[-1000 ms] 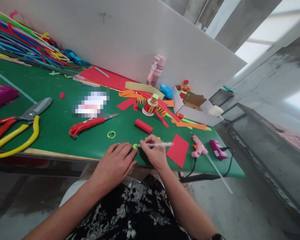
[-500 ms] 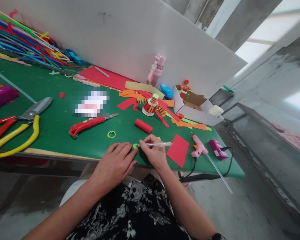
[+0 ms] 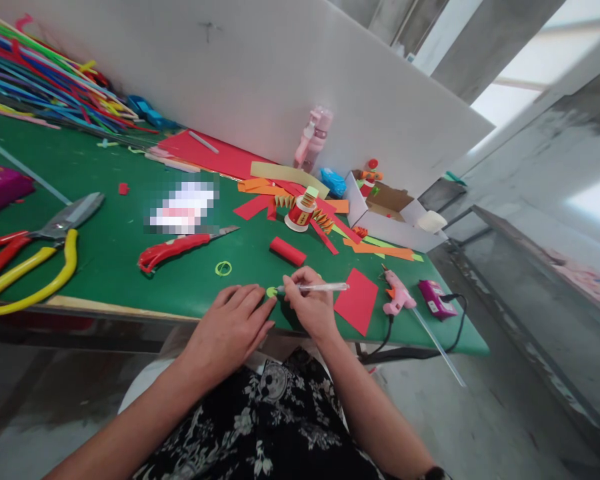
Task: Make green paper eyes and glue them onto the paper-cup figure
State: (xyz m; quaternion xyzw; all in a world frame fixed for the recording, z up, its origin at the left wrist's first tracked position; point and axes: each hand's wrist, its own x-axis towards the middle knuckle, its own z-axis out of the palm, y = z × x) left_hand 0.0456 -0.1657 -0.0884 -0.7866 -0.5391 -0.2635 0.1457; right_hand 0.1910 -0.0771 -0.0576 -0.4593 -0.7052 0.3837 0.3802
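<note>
My right hand [image 3: 311, 301] is closed around a clear-barrelled pen [image 3: 325, 287], its tip pointing left at a small light-green paper disc [image 3: 271, 292]. Fingers stretched out flat, my left hand [image 3: 237, 320] lies at the table's front edge and its fingertips touch the disc. Beyond the hands is a red paper roll [image 3: 287, 251]. A thin light-green ring [image 3: 223, 269] lies to the left of it. Just right of the pen rests a red paper sheet [image 3: 357, 301]. Farther back stands a red paper cup [image 3: 301, 215] with folded paper strips at its sides.
At left are a red utility knife [image 3: 175, 252] and large shears [image 3: 60, 230]. A pink glue gun [image 3: 399, 293] with its cord lies at right, near a purple box [image 3: 438, 299]. Behind stand a pink bottle [image 3: 314, 139] and a white box [image 3: 380, 217].
The pen and my right hand have shifted slightly to the right, and more dark marking shows at the disc's edge. My left hand stays in place.
</note>
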